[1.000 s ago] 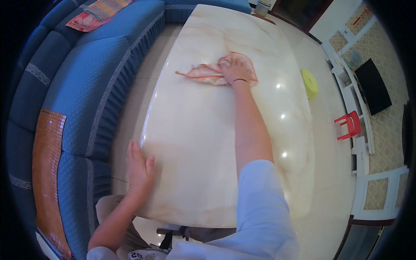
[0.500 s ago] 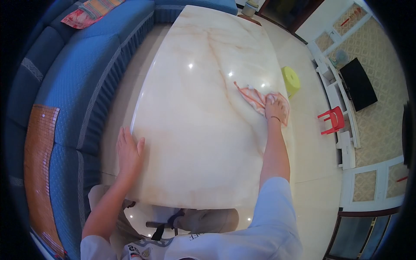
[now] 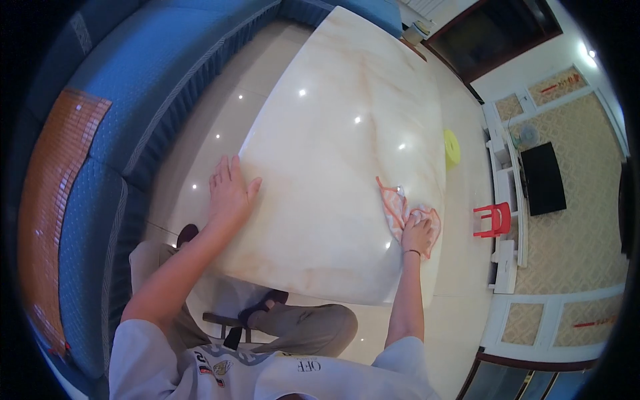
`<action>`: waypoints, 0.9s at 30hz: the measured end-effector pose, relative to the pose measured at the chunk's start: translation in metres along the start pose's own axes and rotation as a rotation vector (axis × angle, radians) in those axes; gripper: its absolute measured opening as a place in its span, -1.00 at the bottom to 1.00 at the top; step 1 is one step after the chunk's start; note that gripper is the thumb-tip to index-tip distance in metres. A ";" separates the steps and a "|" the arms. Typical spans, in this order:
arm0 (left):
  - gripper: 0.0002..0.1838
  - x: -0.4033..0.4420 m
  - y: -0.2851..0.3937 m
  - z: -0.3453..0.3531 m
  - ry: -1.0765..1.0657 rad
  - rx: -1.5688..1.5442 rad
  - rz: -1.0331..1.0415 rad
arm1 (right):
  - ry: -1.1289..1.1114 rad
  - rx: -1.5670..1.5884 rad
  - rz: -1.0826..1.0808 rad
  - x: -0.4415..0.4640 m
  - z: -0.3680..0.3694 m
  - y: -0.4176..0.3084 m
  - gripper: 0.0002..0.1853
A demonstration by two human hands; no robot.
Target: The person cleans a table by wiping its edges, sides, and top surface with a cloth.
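Observation:
A white cloth with orange edging (image 3: 393, 205) lies crumpled on the glossy marble-patterned table (image 3: 320, 167), near its right edge. My right hand (image 3: 418, 233) presses down on the cloth, fingers bent into its folds; part of the fabric is hidden beneath the palm. At the table's left edge rests my left hand (image 3: 230, 193), its fingers stretched out and the thumb apart, holding nothing.
A blue sofa (image 3: 137, 73) with an orange-brown mat (image 3: 63, 193) runs along the left. On the right stand a yellow-green stool (image 3: 452, 148), a small red chair (image 3: 493, 220) and a white cabinet with a television (image 3: 543, 179).
My right hand has drawn the cloth back toward me along the table's right side. My left hand stays at the left edge. The camera view has shifted and turned.

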State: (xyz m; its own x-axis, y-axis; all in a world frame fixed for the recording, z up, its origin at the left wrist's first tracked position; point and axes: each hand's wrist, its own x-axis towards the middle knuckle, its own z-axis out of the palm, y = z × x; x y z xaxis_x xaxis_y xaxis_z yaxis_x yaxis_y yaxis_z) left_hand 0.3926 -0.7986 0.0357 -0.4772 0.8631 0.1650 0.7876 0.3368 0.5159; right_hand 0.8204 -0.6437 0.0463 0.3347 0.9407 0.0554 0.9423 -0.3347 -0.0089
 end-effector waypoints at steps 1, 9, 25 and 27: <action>-0.22 0.000 0.001 -0.001 -0.006 -0.006 0.000 | 0.018 -0.025 -0.011 -0.001 0.002 -0.009 -0.23; -0.22 0.001 0.001 -0.005 -0.059 -0.052 -0.052 | 0.093 -0.043 -0.296 0.020 0.017 -0.148 -0.25; -0.19 -0.001 -0.001 -0.002 0.037 -0.074 -0.020 | 0.057 0.226 -0.744 -0.055 0.006 -0.411 -0.21; -0.19 -0.001 -0.002 0.003 0.068 -0.058 -0.003 | 0.075 0.255 -0.777 -0.075 0.001 -0.405 -0.23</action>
State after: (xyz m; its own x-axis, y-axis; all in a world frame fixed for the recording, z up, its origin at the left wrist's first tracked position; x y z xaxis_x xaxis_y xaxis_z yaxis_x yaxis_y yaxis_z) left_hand 0.3925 -0.7994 0.0316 -0.5064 0.8339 0.2195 0.7632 0.3149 0.5643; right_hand 0.4140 -0.5786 0.0443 -0.4078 0.8896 0.2055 0.8811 0.4425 -0.1669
